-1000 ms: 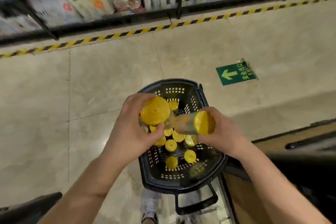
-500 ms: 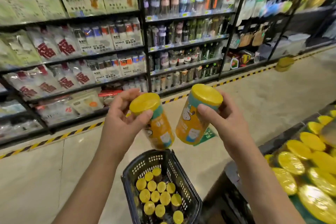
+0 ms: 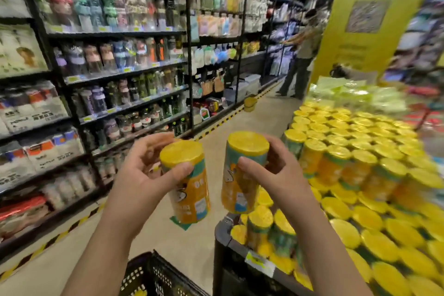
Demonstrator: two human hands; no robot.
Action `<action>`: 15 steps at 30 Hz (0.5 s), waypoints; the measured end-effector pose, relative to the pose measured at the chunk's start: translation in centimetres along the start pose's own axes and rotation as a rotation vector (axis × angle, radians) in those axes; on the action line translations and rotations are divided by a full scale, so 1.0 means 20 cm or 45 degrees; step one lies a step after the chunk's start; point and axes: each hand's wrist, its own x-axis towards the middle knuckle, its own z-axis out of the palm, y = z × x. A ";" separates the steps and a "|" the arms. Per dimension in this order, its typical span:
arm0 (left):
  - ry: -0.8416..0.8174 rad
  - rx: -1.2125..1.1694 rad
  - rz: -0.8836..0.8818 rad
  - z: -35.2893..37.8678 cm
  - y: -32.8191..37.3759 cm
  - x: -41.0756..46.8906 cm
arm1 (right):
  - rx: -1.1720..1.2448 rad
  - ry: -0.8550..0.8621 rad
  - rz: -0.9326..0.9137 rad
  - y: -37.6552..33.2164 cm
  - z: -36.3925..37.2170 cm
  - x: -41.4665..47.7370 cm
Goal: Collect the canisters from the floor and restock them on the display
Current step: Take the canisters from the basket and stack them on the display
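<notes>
I hold two orange canisters with yellow lids at chest height. My left hand (image 3: 144, 173) grips the left canister (image 3: 189, 190) near its lid. My right hand (image 3: 278, 175) grips the right canister (image 3: 240, 187) the same way. Both are upright, slightly tilted and apart from each other. On the right, the display (image 3: 360, 175) is packed with several rows of the same yellow-lidded canisters. A corner of the black basket (image 3: 153, 276) shows at the bottom edge on the floor.
Black shelving (image 3: 115, 74) full of bottles and bags lines the left of the aisle, with yellow-black tape along the floor. A person (image 3: 302, 55) stands further down the aisle. A yellow banner (image 3: 367, 19) rises behind the display.
Both hands lifted the two canisters out of the basket and up. The view swung up and right, bringing the display fully into sight; the basket has dropped to the bottom edge.
</notes>
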 end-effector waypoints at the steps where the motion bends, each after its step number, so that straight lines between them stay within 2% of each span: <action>1: -0.050 -0.023 -0.008 0.05 -0.01 0.01 | -0.034 0.041 0.007 -0.01 -0.05 -0.03; 9: -0.419 -0.099 -0.065 0.55 -0.06 0.04 | -0.302 0.415 0.113 0.02 -0.49 -0.33; 15: -0.615 -0.129 -0.028 0.96 -0.06 -0.02 | -0.347 0.615 0.181 0.03 -0.82 -0.50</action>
